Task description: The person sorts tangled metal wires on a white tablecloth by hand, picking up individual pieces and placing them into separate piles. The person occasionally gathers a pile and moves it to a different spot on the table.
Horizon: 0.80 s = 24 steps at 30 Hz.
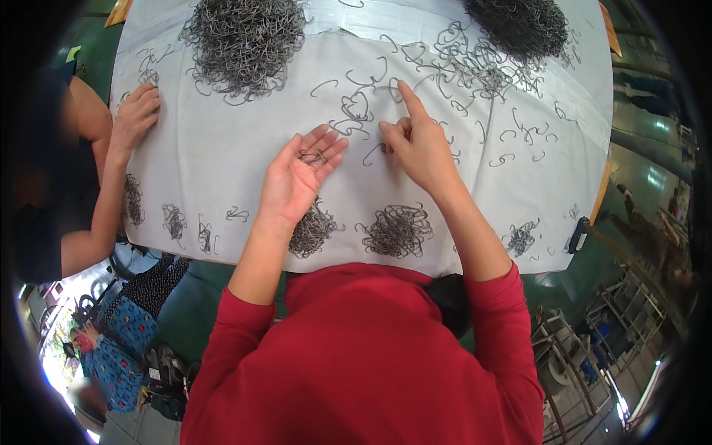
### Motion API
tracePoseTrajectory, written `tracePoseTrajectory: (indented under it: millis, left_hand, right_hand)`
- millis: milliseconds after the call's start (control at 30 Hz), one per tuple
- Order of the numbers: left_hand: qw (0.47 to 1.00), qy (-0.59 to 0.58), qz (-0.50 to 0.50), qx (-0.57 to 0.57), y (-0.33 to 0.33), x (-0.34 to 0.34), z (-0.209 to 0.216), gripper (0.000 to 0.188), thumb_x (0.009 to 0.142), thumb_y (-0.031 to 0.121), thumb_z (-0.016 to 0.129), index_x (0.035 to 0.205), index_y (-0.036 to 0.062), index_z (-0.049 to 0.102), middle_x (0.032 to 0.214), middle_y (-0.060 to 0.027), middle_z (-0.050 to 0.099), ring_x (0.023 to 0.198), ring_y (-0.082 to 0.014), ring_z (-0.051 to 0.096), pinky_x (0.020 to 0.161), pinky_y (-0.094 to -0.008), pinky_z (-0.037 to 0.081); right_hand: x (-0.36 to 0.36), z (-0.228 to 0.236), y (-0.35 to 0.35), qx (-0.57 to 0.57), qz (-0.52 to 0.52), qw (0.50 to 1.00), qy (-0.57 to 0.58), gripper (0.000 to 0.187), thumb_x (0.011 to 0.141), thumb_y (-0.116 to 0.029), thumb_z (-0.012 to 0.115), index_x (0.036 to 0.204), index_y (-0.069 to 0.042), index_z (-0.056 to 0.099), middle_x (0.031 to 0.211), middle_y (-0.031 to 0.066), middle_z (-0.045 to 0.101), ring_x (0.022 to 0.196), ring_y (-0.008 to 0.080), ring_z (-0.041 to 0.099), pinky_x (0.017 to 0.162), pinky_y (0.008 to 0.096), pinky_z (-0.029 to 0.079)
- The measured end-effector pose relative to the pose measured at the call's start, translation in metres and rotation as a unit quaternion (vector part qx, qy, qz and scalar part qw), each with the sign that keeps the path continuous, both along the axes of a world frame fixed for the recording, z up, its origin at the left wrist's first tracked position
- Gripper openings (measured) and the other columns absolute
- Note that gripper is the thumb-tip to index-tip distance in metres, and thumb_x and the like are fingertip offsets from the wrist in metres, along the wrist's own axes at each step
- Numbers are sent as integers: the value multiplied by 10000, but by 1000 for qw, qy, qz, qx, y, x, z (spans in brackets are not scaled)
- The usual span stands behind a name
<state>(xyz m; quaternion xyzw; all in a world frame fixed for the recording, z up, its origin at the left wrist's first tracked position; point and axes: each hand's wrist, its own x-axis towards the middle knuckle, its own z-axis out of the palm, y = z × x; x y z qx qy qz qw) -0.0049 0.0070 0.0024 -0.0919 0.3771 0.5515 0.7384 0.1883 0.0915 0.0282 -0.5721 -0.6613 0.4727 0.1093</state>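
My left hand (291, 182) is turned palm up above the sheet, its fingers slightly cupped. A few small metal S-shaped hooks (312, 157) lie across its fingers. To its right, my right hand (424, 148) has the index finger stretched out and the other fingers partly curled. That fingertip is on or just beside a loose hook (394, 90); contact is hard to tell. Several scattered hooks (356, 110) lie between and beyond my hands. Two small heaps of hooks, one by my left wrist (311, 231) and one between my forearms (397, 231), lie near the front edge.
A large hook pile (245, 44) stands at the far left, another (519, 28) at the far right. A co-worker's hand (137, 115) touches hooks at the left edge. Smaller heaps (521, 237) line the front, near a black box-like object (578, 235). White sheeting (222, 141) covers the table.
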Motion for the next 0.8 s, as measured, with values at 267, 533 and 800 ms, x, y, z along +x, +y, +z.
tracePoseTrajectory:
  millis: [267, 533, 800]
  left_hand:
    - [1000, -1, -1, 1, 0, 0, 0, 393, 969, 234, 372, 1206, -63, 473, 1192, -180, 543, 1211, -343, 457, 982, -398, 428]
    - [1000, 18, 2, -20, 2, 2, 5, 395, 972, 240, 359, 1189, -69, 476, 1172, -185, 539, 1187, -343, 477, 975, -406, 429]
    - [1000, 6, 0, -6, -1, 0, -1, 395, 972, 231, 365, 1220, -63, 453, 1209, -190, 523, 1226, -353, 438, 974, -409, 432]
  right_hand:
    - [11, -3, -10, -18, -34, 999, -15, 682, 819, -191, 592, 1374, 49, 276, 637, 91, 600, 590, 262, 599, 603, 371, 469]
    - [9, -3, 35, 14, -55, 997, -54, 660, 825, -234, 582, 1359, 38, 306, 689, 126, 639, 660, 307, 622, 662, 391, 488]
    - [19, 2, 36, 5, -103, 992, -78, 642, 826, -242, 574, 1345, 50, 331, 689, 125, 646, 675, 311, 629, 669, 389, 491]
